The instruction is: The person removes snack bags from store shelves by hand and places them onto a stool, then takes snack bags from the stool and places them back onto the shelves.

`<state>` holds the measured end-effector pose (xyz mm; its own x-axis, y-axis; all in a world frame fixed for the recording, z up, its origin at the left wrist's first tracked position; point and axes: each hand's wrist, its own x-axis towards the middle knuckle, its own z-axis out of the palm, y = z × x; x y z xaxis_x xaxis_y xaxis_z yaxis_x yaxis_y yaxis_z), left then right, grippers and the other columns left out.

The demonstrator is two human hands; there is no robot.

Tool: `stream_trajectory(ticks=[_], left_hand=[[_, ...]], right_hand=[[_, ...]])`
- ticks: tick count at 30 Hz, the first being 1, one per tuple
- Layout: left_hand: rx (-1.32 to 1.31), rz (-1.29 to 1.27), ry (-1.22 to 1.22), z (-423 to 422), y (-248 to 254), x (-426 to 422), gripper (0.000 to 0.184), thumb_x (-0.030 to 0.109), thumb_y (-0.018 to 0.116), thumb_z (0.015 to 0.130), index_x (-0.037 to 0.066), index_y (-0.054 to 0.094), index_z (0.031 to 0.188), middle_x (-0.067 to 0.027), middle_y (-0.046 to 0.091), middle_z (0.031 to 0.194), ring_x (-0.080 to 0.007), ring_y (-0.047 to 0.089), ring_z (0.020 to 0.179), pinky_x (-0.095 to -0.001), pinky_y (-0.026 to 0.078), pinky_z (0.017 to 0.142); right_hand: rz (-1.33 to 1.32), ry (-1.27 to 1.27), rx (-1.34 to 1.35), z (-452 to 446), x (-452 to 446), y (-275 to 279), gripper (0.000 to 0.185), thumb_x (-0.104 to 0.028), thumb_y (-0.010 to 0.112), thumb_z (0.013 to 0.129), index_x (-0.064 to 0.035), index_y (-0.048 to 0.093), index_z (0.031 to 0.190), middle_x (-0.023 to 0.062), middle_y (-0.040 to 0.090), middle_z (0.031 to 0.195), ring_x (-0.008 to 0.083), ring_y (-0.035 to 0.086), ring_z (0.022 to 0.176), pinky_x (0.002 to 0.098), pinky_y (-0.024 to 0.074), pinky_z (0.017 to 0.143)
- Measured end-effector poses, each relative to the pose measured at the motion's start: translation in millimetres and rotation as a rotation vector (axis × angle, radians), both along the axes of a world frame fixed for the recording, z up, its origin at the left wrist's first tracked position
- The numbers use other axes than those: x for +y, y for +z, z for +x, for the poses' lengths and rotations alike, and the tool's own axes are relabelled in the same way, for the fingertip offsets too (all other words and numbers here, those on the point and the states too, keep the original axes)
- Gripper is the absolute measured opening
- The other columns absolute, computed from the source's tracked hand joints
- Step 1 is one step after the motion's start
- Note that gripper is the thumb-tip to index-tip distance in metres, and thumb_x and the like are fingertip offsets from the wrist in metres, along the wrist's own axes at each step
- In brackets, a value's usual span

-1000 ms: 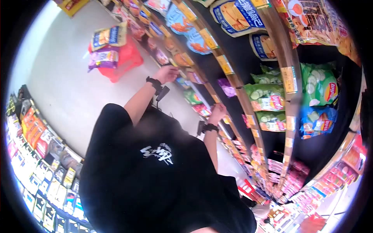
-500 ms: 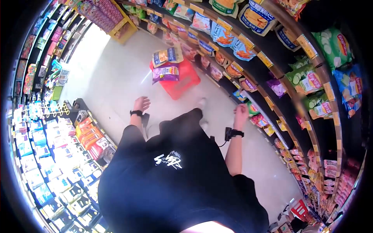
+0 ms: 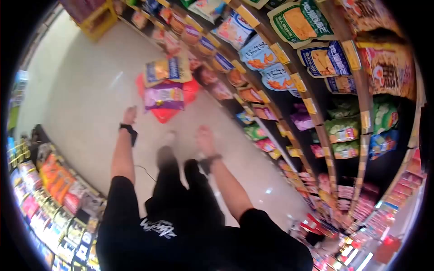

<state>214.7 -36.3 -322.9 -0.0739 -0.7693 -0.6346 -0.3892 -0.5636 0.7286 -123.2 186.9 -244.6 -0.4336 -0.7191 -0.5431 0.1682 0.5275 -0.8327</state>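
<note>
My left hand (image 3: pixel 129 115) is reaching forward over the floor, near the left side of a red object (image 3: pixel 162 115). It holds nothing that I can see, and its fingers look stretched out. My right hand (image 3: pixel 205 141) is smeared by motion, in front of and to the right of the red object; its fingers cannot be made out. On top of the red object lie a purple snack bag (image 3: pixel 164 95) and, beyond it, a tan and blue snack bag (image 3: pixel 168 71). They hide much of the red object, whose kind is unclear. Neither hand visibly touches the bags.
Curved-looking shelves (image 3: pixel 318 106) of snack bags run along the right, with light blue bags (image 3: pixel 258 52) and a green bag (image 3: pixel 300 23). A display of orange packs (image 3: pixel 61 176) stands at lower left. A yellow rack (image 3: pixel 98 22) is at the far end of the pale floor (image 3: pixel 86 90).
My view has shifted toward the right-hand shelves. Both arms now stretch further forward. My right hand has moved away from the shelf, inward toward the red object and its bags.
</note>
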Motion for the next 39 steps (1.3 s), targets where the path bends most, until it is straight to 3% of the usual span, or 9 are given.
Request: stream_trajectory(ticks=[2, 5, 10, 14, 17, 26, 31, 36, 39], left_hand=[[-0.129, 0.211, 0.188, -38.1, -18.0, -25.6, 0.059, 0.063, 0.045, 0.082, 0.008, 0.053, 0.102, -0.0045, 0.053, 0.081, -0.0204, 0.054, 0.075, -0.0504, 0.045, 0.062], [0.062, 0.230, 0.035, -73.7, 1.0, -29.0, 0.084, 0.060, 0.053, 0.080, -0.010, 0.039, 0.123, -0.0187, 0.053, 0.114, -0.0262, 0.056, 0.096, -0.0355, 0.046, 0.083], [-0.109, 0.256, 0.047, -89.4, -57.1, -6.6, 0.090, 0.071, 0.052, 0.074, 0.008, 0.031, 0.135, -0.0081, 0.052, 0.121, -0.0232, 0.053, 0.097, -0.0554, 0.036, 0.085], [-0.001, 0.287, -0.010, -83.2, -23.4, 1.2, 0.081, 0.067, 0.055, 0.076, 0.008, 0.037, 0.130, -0.0043, 0.056, 0.104, -0.0171, 0.056, 0.084, -0.0436, 0.041, 0.080], [0.105, 0.273, -0.036, -79.1, -10.9, -0.2, 0.065, 0.057, 0.060, 0.080, 0.004, 0.047, 0.115, -0.0029, 0.058, 0.082, -0.0105, 0.056, 0.065, -0.0211, 0.037, 0.051], [0.232, 0.422, -0.130, -56.1, -2.6, 32.8, 0.046, 0.054, 0.056, 0.085, 0.010, 0.053, 0.096, 0.0036, 0.055, 0.075, -0.0054, 0.048, 0.059, -0.0232, 0.038, 0.055], [0.282, 0.555, -0.274, -37.7, 3.9, 94.8, 0.044, 0.033, 0.062, 0.086, 0.012, 0.050, 0.122, 0.0004, 0.059, 0.107, -0.0118, 0.055, 0.098, -0.0354, 0.044, 0.085], [0.611, 0.630, -0.237, -49.4, -14.3, 168.6, 0.079, 0.007, 0.062, 0.083, 0.014, 0.014, 0.145, -0.0034, 0.047, 0.130, -0.0164, 0.050, 0.113, -0.0363, 0.045, 0.088], [0.726, 0.644, -0.195, -80.8, -0.8, 181.7, 0.059, 0.004, 0.057, 0.084, 0.012, 0.033, 0.138, -0.0036, 0.046, 0.131, -0.0184, 0.048, 0.116, -0.0411, 0.046, 0.088]], right_hand=[[0.103, 0.023, 0.189, 24.5, -45.9, -19.8, 0.045, -0.023, 0.058, 0.086, -0.0083, 0.039, 0.124, 0.0089, 0.050, 0.112, 0.0192, 0.060, 0.079, 0.0340, 0.0489, 0.059], [0.270, -0.139, -0.097, 41.5, -99.8, 11.3, 0.045, -0.029, 0.053, 0.089, -0.0079, 0.037, 0.125, 0.0115, 0.051, 0.116, 0.0231, 0.062, 0.080, 0.0373, 0.0506, 0.065], [0.307, -0.024, -0.416, 48.2, -103.5, -19.8, 0.046, -0.036, 0.050, 0.091, -0.0094, 0.036, 0.126, 0.0124, 0.050, 0.121, 0.0267, 0.062, 0.084, 0.0410, 0.0511, 0.071], [0.333, -0.145, -0.313, 51.1, -102.7, -31.1, 0.048, -0.038, 0.051, 0.091, -0.0097, 0.036, 0.126, 0.0109, 0.048, 0.122, 0.0279, 0.061, 0.089, 0.0431, 0.0511, 0.073], [0.321, -0.283, -0.290, 45.6, -110.2, -37.4, 0.049, -0.039, 0.052, 0.090, -0.0099, 0.035, 0.126, 0.0104, 0.046, 0.122, 0.0284, 0.061, 0.092, 0.0441, 0.0509, 0.076], [0.243, -0.169, -0.417, 34.7, -89.9, -34.2, 0.036, -0.033, 0.055, 0.091, -0.0065, 0.045, 0.113, 0.0096, 0.059, 0.100, 0.0239, 0.064, 0.087, 0.0394, 0.0511, 0.071], [0.146, -0.247, -0.250, 44.4, -28.5, -24.4, 0.023, -0.020, 0.059, 0.090, -0.0044, 0.049, 0.103, 0.0081, 0.061, 0.096, 0.0171, 0.064, 0.079, 0.0311, 0.0516, 0.066], [0.063, -0.016, -0.025, 39.9, 40.3, 64.7, 0.014, -0.006, 0.055, 0.090, -0.0007, 0.048, 0.100, 0.0089, 0.063, 0.095, 0.0139, 0.063, 0.079, 0.0250, 0.0507, 0.067], [-0.118, 0.004, 0.033, 12.0, 90.5, 109.5, 0.010, -0.002, 0.053, 0.089, 0.0014, 0.049, 0.098, 0.0108, 0.065, 0.098, 0.0145, 0.063, 0.079, 0.0253, 0.0513, 0.070]])
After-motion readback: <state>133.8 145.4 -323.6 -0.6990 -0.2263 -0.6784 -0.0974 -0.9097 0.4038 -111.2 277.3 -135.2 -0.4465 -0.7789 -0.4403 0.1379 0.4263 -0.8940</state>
